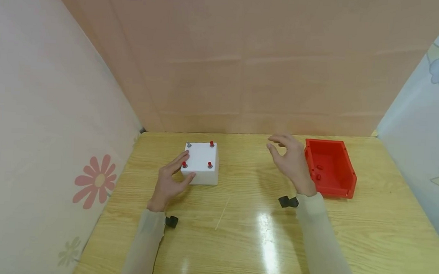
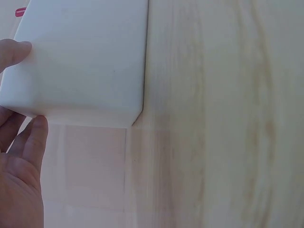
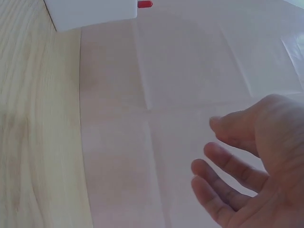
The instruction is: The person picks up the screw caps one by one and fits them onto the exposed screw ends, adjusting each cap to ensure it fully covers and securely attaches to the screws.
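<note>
A white box [image 1: 201,157] stands on the table with a small post at each top corner. Three posts carry red caps, such as the front right cap [image 1: 210,164]; the back left post [image 1: 189,145] shows bare metal. My left hand [image 1: 169,184] grips the box at its near left corner, thumb on the front face and fingers along the left side. In the left wrist view the thumb [image 2: 14,53] presses the white face. My right hand [image 1: 291,160] hovers between box and red bin, fingers loosely bent and nothing in them.
The red bin [image 1: 349,178] sits at the right, behind my right wrist, with small red pieces [image 1: 318,176] on its floor. A brown sheet [image 1: 242,79] hangs along the table's back edge. Patterned panels stand left and right. Black wrist straps [image 1: 288,201] show at my sleeves.
</note>
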`<state>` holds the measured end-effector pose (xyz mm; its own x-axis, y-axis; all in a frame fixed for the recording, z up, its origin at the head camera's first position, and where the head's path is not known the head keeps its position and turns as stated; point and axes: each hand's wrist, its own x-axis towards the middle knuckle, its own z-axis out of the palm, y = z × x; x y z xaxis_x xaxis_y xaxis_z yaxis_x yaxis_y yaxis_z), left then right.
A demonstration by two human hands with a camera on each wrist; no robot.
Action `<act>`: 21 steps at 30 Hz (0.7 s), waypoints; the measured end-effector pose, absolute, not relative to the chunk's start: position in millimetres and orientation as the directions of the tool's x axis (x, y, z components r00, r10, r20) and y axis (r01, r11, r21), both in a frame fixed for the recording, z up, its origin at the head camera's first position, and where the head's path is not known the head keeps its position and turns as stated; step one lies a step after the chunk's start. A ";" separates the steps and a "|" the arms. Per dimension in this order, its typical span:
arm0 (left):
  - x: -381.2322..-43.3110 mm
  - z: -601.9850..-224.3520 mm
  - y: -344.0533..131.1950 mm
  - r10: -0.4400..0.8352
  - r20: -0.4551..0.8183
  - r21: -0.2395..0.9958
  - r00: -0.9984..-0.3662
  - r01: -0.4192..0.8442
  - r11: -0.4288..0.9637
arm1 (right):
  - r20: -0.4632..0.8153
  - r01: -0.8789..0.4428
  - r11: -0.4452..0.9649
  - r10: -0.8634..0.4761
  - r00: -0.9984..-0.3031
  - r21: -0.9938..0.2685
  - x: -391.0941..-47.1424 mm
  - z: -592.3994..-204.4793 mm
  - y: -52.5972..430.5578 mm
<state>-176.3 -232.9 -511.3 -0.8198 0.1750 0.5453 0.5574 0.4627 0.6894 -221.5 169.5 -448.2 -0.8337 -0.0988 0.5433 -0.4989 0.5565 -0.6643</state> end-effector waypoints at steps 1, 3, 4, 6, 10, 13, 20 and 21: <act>-176.6 -511.3 -232.8 0.175 0.547 0.688 -0.819 0.559 0.462 | 0.536 -0.493 0.567 -0.104 -0.838 -0.660 -220.6 -446.9 170.8; -176.8 -511.4 -232.8 0.176 0.550 0.688 -0.816 0.562 0.460 | 0.530 -0.488 0.587 -0.115 -0.840 -0.646 -218.6 -444.1 174.1; -177.0 -511.7 -232.9 0.177 0.554 0.686 -0.813 0.566 0.457 | 0.529 -0.487 0.597 -0.120 -0.840 -0.638 -217.6 -442.9 176.1; -177.1 -512.1 -233.4 0.179 0.559 0.682 -0.810 0.572 0.456 | 0.524 -0.484 0.612 -0.129 -0.842 -0.626 -215.6 -440.2 180.6; -175.4 -512.9 -234.5 0.179 0.551 0.692 -0.815 0.566 0.448 | 0.487 -0.449 0.640 -0.131 -0.864 -0.624 -210.8 -435.9 193.0; -175.1 -513.1 -235.2 0.178 0.537 0.701 -0.824 0.554 0.450 | 0.441 -0.411 0.662 -0.133 -0.887 -0.626 -207.3 -430.9 203.0; -172.3 -514.1 -238.8 0.174 0.528 0.695 -0.831 0.541 0.474 | 0.318 -0.305 0.703 -0.117 -0.941 -0.642 -198.1 -425.5 221.1; -171.7 -513.9 -239.3 0.175 0.530 0.694 -0.830 0.543 0.473 | 0.319 -0.304 0.704 -0.115 -0.941 -0.642 -197.4 -426.2 222.7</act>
